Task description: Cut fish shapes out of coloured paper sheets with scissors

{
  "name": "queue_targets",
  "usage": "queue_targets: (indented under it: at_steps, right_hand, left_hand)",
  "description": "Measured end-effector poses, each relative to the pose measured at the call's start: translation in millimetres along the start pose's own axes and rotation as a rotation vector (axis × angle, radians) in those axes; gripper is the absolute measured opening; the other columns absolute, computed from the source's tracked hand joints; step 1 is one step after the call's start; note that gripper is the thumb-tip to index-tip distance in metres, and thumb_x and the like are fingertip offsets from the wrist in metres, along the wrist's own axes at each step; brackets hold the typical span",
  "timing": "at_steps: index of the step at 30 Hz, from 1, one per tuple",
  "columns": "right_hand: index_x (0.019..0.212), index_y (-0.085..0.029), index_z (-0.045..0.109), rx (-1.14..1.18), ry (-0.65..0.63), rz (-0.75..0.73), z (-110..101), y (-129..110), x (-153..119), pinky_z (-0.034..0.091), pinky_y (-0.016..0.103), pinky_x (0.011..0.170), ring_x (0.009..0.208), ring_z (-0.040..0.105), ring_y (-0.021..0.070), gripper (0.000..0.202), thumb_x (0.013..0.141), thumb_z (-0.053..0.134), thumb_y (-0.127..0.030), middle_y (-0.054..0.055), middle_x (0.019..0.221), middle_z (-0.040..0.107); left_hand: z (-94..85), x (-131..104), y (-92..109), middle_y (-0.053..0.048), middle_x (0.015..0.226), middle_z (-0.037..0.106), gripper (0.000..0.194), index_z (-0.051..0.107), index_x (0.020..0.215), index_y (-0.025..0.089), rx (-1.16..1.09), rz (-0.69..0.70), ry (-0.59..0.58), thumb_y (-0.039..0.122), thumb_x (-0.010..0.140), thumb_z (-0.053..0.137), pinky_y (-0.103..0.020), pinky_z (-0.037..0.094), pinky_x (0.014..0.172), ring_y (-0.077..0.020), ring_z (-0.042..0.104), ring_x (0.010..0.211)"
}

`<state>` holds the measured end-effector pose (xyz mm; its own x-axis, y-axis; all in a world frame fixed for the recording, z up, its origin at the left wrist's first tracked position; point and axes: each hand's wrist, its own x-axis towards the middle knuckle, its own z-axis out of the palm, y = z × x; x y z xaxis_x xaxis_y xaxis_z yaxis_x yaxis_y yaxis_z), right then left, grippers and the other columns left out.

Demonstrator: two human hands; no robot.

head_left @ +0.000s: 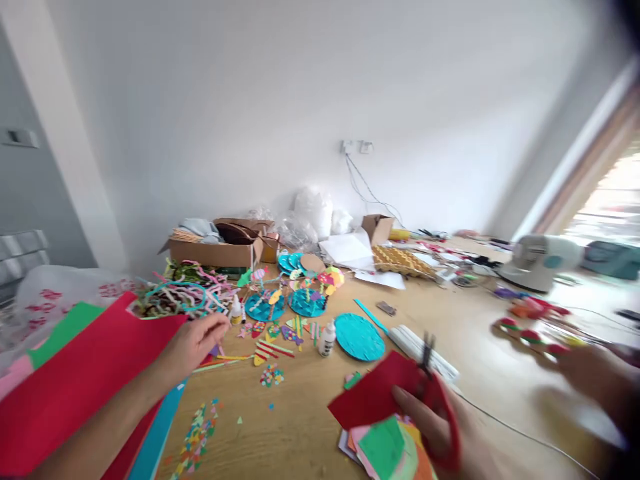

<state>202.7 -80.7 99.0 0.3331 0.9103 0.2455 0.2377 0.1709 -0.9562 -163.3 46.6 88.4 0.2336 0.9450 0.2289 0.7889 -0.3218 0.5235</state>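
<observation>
My left hand (195, 340) reaches forward over the far corner of a large red sheet (85, 373). Its fingers are stretched out beside a pile of pipe cleaners (180, 293) and hold nothing that I can see. Low at the right, my right hand (440, 427) grips red-handled scissors (433, 380) whose dark blades point up and away. A red paper piece (373, 397) lies against the scissors and hand, over a stack of coloured cut-outs (385, 450).
On the wooden table (300, 427) lie teal discs (359, 337), glue bottles (327, 339), paper scraps (197, 433), cardboard boxes (215, 250) and a small white machine (537, 261). Another person's blurred hand (587, 373) is at the right. Green and blue sheets lie under the red one.
</observation>
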Motion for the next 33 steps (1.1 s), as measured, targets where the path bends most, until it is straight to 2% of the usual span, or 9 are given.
queue_targets:
  at_steps: [3,5,9,12,14,17,20,24,33]
  right_hand:
    - [0.089,-0.020,0.064,0.067,-0.069,-0.014,16,-23,1,0.050,0.030,0.060,0.067,0.061,0.0226,0.026,0.073,0.070,-0.040,0.002,0.073,0.067]
    - [0.082,-0.021,0.059,0.062,-0.106,-0.090,28,-30,1,0.046,0.027,0.059,0.064,0.056,0.0184,0.019,0.074,0.068,-0.035,-0.001,0.069,0.061]
    - [0.075,-0.021,0.052,-0.063,-0.183,-0.246,42,-32,-3,0.042,0.025,0.057,0.063,0.050,0.0151,0.012,0.074,0.064,-0.022,-0.002,0.068,0.055]
    - [0.078,-0.020,0.053,-0.068,-0.180,-0.317,44,-35,-1,0.042,0.026,0.060,0.065,0.050,0.0154,0.009,0.076,0.062,-0.023,-0.001,0.071,0.056]
    - [0.079,-0.020,0.053,0.011,-0.190,-0.278,44,-39,4,0.043,0.025,0.060,0.064,0.049,0.0150,0.011,0.076,0.062,-0.026,-0.001,0.070,0.056]
    - [0.080,-0.020,0.054,0.219,-0.230,-0.160,47,-46,14,0.041,0.023,0.055,0.059,0.048,0.0131,0.016,0.074,0.066,-0.028,-0.003,0.067,0.055]
    - [0.085,-0.020,0.058,0.406,-0.278,-0.114,58,-51,23,0.042,0.023,0.059,0.064,0.053,0.0136,0.021,0.071,0.071,-0.029,-0.002,0.072,0.059]
    - [0.086,-0.021,0.057,0.508,-0.286,-0.155,75,-54,31,0.042,0.023,0.059,0.063,0.053,0.0138,0.024,0.070,0.072,-0.032,-0.004,0.068,0.056]
    - [0.075,-0.019,0.049,0.114,-0.435,-0.081,84,-42,47,0.036,0.027,0.057,0.062,0.045,0.0145,0.039,0.080,0.055,-0.057,0.000,0.067,0.052]
  left_hand:
    - [21.7,-33,73,-0.002,0.067,0.062,0.053,0.063,0.084,0.022,-0.634,0.010,-0.411,0.064,0.086,0.031,-0.024,0.044,0.054,-0.0166,0.059,0.060]
    - [40.0,-54,109,-0.004,0.073,0.064,0.062,0.067,0.091,0.020,-0.869,-0.016,-0.681,0.073,0.079,0.036,-0.025,0.043,0.055,-0.0167,0.059,0.063]
    - [82.3,-65,138,-0.006,0.078,0.063,0.068,0.064,0.100,0.021,-1.139,-0.123,-0.789,0.077,0.075,0.036,-0.024,0.041,0.057,-0.0166,0.058,0.068]
    - [97.6,-55,128,0.001,0.060,0.049,0.057,0.062,0.076,0.018,-1.113,-0.112,-0.449,0.073,0.073,0.048,-0.022,0.035,0.048,-0.0125,0.047,0.054]
    - [91.8,-48,117,0.002,0.059,0.047,0.043,0.059,0.067,0.019,-0.941,-0.011,-0.142,0.061,0.075,0.058,-0.022,0.037,0.052,-0.0123,0.045,0.055]
    - [65.0,-42,108,-0.005,0.096,0.064,0.026,0.067,0.093,0.025,-0.745,0.139,0.164,0.045,0.077,0.064,-0.027,0.044,0.082,-0.0200,0.056,0.088]
    - [36.7,-37,111,-0.006,0.119,0.062,0.038,0.065,0.111,0.029,-0.697,0.199,-0.022,0.044,0.076,0.065,-0.031,0.041,0.094,-0.0260,0.053,0.111]
    - [22.0,-27,115,-0.005,0.090,0.069,0.030,0.070,0.100,0.023,-0.770,0.105,-0.276,0.043,0.083,0.056,-0.029,0.049,0.076,-0.0233,0.063,0.087]
    - [4.3,-11,105,0.001,0.063,0.061,0.029,0.065,0.074,0.021,-0.872,-0.063,-0.046,0.050,0.074,0.062,-0.024,0.049,0.057,-0.0169,0.056,0.059]
